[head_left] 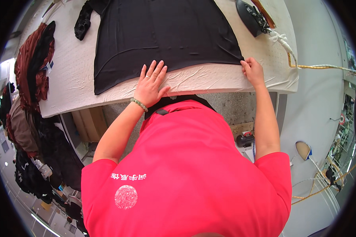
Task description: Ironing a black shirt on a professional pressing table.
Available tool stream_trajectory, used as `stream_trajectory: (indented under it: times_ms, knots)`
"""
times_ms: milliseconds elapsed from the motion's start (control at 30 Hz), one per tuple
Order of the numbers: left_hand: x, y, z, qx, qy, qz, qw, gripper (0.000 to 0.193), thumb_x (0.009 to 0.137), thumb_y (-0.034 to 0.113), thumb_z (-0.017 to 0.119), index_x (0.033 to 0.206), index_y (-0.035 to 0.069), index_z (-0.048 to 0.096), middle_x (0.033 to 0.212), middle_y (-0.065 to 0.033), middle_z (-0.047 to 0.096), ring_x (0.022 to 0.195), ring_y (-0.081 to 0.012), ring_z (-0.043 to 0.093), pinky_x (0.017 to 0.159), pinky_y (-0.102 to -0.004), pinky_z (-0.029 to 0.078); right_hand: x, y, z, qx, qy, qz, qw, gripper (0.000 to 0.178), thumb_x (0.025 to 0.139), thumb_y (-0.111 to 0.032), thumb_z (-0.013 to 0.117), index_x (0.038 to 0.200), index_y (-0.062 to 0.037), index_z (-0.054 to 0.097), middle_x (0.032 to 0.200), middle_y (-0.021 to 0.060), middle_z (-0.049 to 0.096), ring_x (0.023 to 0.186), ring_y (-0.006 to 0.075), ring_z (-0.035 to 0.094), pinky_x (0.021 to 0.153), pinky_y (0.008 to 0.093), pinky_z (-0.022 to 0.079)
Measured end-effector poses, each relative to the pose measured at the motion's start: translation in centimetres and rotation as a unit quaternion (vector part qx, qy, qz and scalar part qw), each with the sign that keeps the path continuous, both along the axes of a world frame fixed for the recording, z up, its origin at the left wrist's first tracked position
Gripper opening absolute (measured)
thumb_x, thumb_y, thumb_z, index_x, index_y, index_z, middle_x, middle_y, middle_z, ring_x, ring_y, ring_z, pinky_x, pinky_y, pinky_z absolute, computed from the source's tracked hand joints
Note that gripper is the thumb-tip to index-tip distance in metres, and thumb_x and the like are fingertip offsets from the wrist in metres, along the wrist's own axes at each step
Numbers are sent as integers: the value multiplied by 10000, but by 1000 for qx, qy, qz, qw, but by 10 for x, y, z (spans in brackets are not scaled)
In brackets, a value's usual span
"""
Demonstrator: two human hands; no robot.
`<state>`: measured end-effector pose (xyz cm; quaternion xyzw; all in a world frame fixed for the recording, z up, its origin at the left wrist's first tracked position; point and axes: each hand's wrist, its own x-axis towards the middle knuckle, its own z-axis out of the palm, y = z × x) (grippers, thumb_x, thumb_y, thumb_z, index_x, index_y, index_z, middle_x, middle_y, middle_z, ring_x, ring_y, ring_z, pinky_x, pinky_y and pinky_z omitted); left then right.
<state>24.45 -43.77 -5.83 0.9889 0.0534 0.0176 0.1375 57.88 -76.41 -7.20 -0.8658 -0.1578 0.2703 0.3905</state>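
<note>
A black garment [166, 35] lies spread over the pale padded ironing table [209, 77], its lower hem toward me and a sleeve stretching off at the far left. My left hand [151, 85] rests flat at the hem, fingers extended, fingertips on the black cloth and palm near the table's front edge. A ring and a green bead bracelet are on that hand and wrist. At the hem's right corner, my right hand [252, 70] pinches the garment between thumb and bent fingers.
An iron [252, 19] with a wrapped cord stands at the far right of the table. Dark red and black clothes [33, 67] lie over its left end, and more dark garments [51, 146] hang below. A second iron [303, 150] is at the right, beside several cords.
</note>
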Motion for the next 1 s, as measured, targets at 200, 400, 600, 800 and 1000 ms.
stream_trajectory:
  times_ms: [200, 400, 600, 800, 1000]
  knots:
    - [6, 0, 16, -7, 10, -3, 1000, 721, 959, 452, 612, 1533, 62, 417, 1639, -124, 334, 1538, -322, 259, 1250, -529, 155, -5, 10, 23, -130, -90, 29, 987, 253, 926, -261, 732, 953, -21, 656, 786, 77, 691, 682, 172, 651, 648, 323, 522]
    - [22, 12, 27, -36, -4, -4, 999, 692, 961, 418, 630, 1515, 54, 433, 1607, -146, 375, 1525, -328, 286, 1245, -514, 194, 6, 50, 51, -220, -169, 28, 960, 333, 880, -281, 754, 1083, -32, 669, 1003, 139, 709, 923, 294, 683, 828, 410, 541]
    - [76, 79, 25, -63, -49, 34, 996, 581, 978, 371, 625, 1441, 39, 510, 1533, -152, 462, 1470, -331, 374, 1218, -481, 278, -12, 174, 54, -27, -347, 174, 921, 490, 894, -277, 734, 1310, -56, 598, 1312, 172, 611, 1198, 351, 591, 1008, 437, 481]
    - [170, 214, 7, -64, -83, 54, 993, 516, 976, 340, 632, 1392, 44, 558, 1480, -151, 517, 1416, -327, 444, 1187, -460, 334, 10, 295, 48, -81, -394, 267, 876, 591, 884, -330, 749, 1380, -67, 568, 1395, 171, 562, 1309, 366, 519, 1100, 474, 414]
    - [272, 329, -15, 53, -131, -9, 990, 456, 951, 292, 669, 1338, 60, 610, 1397, -123, 591, 1355, -304, 508, 1127, -418, 397, 34, 408, 32, -105, -423, 214, 874, 677, 868, -393, 760, 1398, -33, 541, 1486, 185, 489, 1394, 385, 439, 1160, 506, 347]
